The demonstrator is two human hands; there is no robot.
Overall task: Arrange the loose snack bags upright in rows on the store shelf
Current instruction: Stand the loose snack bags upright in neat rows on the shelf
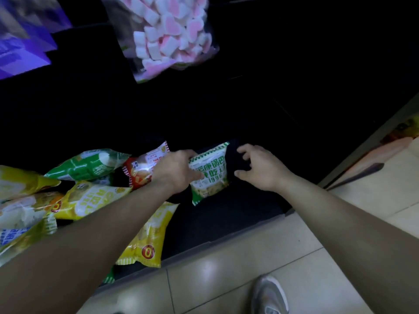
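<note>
Loose snack bags [90, 198] heaped on our left of the dark bottom shelf [226, 223]. Left hand [175, 171] grips the green-and-white bag [209, 175] mid-shelf. Right hand [258, 166] just beside it, fingers spread, empty.

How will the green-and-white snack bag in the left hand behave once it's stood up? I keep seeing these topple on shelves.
The green-and-white snack bag looks puffy and soft-sided, so it probably flexes under the left hand. It likely weighs little for its bulk. Nothing stands to its right beside the open right hand, so it may tip that way.
</note>
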